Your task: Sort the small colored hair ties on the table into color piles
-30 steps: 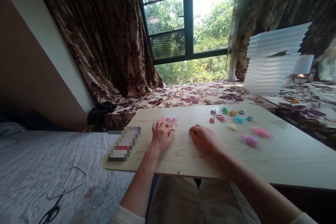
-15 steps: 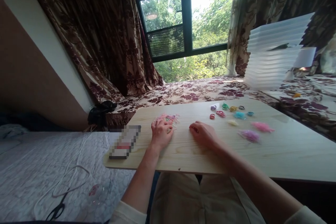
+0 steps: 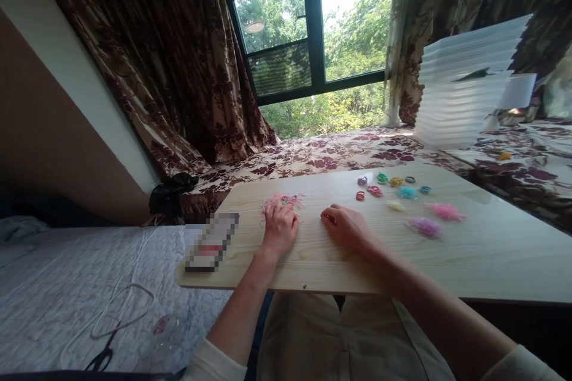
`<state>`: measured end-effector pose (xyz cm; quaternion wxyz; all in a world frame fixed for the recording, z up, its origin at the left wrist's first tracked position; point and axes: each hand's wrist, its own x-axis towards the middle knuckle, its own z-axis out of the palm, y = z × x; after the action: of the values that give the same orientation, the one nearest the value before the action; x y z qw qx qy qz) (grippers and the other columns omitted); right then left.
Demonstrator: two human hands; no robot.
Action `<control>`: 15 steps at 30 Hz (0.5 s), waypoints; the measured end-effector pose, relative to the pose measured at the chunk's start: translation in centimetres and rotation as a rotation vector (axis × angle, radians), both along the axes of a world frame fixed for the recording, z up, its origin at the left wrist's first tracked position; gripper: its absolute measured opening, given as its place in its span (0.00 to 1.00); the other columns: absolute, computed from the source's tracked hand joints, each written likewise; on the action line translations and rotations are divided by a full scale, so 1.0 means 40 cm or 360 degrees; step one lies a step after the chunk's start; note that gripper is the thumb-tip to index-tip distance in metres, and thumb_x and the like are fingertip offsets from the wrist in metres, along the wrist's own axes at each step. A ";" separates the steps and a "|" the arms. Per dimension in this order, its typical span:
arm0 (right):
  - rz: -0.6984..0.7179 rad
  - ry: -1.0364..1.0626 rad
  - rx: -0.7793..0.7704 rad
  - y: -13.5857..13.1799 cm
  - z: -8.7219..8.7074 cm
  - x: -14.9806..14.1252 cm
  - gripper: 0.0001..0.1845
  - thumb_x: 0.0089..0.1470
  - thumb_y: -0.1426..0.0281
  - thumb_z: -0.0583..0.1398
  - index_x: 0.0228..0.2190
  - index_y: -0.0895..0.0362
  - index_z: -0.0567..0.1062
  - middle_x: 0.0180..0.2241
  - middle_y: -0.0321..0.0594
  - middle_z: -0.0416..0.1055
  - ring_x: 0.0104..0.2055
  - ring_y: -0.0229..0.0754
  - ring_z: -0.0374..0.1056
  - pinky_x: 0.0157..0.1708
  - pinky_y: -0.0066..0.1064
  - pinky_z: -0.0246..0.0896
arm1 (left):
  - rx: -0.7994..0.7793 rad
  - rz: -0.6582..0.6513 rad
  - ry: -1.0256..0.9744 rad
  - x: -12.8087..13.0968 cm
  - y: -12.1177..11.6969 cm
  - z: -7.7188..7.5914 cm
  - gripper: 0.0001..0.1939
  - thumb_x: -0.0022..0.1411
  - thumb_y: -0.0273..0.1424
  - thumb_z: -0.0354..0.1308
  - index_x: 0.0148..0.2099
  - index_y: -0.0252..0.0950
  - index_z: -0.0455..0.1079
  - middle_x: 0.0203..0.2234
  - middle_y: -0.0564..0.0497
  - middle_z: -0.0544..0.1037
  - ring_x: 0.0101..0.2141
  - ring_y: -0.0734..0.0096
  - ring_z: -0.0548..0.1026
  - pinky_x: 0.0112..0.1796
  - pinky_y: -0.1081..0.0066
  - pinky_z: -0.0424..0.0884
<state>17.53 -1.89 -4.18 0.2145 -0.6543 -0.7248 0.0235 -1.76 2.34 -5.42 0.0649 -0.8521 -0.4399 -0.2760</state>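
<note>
My left hand (image 3: pixel 280 229) rests palm down on the table, fingers apart and touching the near edge of a loose pile of mixed, mostly pink small bands (image 3: pixel 286 198). To its right, my right hand (image 3: pixel 345 225) lies on its side with curled fingers. Whatever is between those fingertips is hidden. Beyond it are small coloured bundles of bands: purple (image 3: pixel 362 181), red (image 3: pixel 360 196), pinkish red (image 3: pixel 375 191), green (image 3: pixel 382 178), yellow (image 3: pixel 396 181) and blue (image 3: pixel 407 193). Nearer lie looser heaps in pink (image 3: pixel 445 212), violet (image 3: pixel 424 227) and pale yellow (image 3: pixel 395 206).
A blurred-out flat device (image 3: pixel 212 242) lies at the left of the wooden table (image 3: pixel 308 262). Scissors (image 3: pixel 102 357), a white cable (image 3: pixel 129 289) and a clear plastic item (image 3: pixel 167 333) are on the bed. Stacked translucent sheets (image 3: pixel 460 95) stand on the window ledge.
My left hand has shifted slightly right and toward me, uncovering more of the pile. My right hand stays in nearly the same place. The view has tilted a little.
</note>
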 end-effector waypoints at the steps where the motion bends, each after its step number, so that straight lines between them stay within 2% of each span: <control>1: 0.0016 -0.0002 0.0011 -0.001 0.000 -0.001 0.15 0.58 0.68 0.52 0.36 0.52 0.78 0.37 0.39 0.75 0.36 0.39 0.69 0.32 0.28 0.52 | 0.0015 -0.0035 0.0020 0.001 -0.001 0.001 0.07 0.61 0.28 0.52 0.33 0.37 0.71 0.36 0.47 0.76 0.46 0.61 0.67 0.57 0.53 0.54; 4: 0.0115 0.0004 0.0057 -0.005 0.000 -0.003 0.14 0.57 0.68 0.52 0.37 0.53 0.78 0.36 0.38 0.75 0.34 0.37 0.68 0.31 0.27 0.52 | 0.0061 -0.0113 0.0048 0.002 -0.004 0.004 0.07 0.62 0.28 0.51 0.34 0.37 0.70 0.37 0.47 0.76 0.47 0.61 0.67 0.57 0.53 0.53; 9: 0.0229 0.0039 0.0148 -0.005 -0.008 -0.003 0.15 0.56 0.67 0.55 0.43 0.52 0.75 0.36 0.37 0.75 0.34 0.37 0.69 0.32 0.27 0.54 | 0.0122 -0.0237 0.0043 0.007 -0.010 0.008 0.08 0.63 0.28 0.49 0.34 0.38 0.69 0.36 0.49 0.75 0.47 0.63 0.67 0.59 0.53 0.49; 15: 0.0292 0.0077 0.0211 -0.002 -0.016 0.000 0.15 0.56 0.66 0.56 0.44 0.52 0.75 0.36 0.37 0.75 0.34 0.36 0.69 0.33 0.27 0.56 | 0.0037 -0.0349 -0.0028 0.017 -0.023 0.011 0.08 0.64 0.28 0.49 0.36 0.39 0.69 0.36 0.50 0.75 0.47 0.65 0.67 0.57 0.56 0.53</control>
<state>17.54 -1.96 -4.81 0.2715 -0.5688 -0.7763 0.0108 -1.06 1.41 -4.97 0.0404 -0.8918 -0.3414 -0.2940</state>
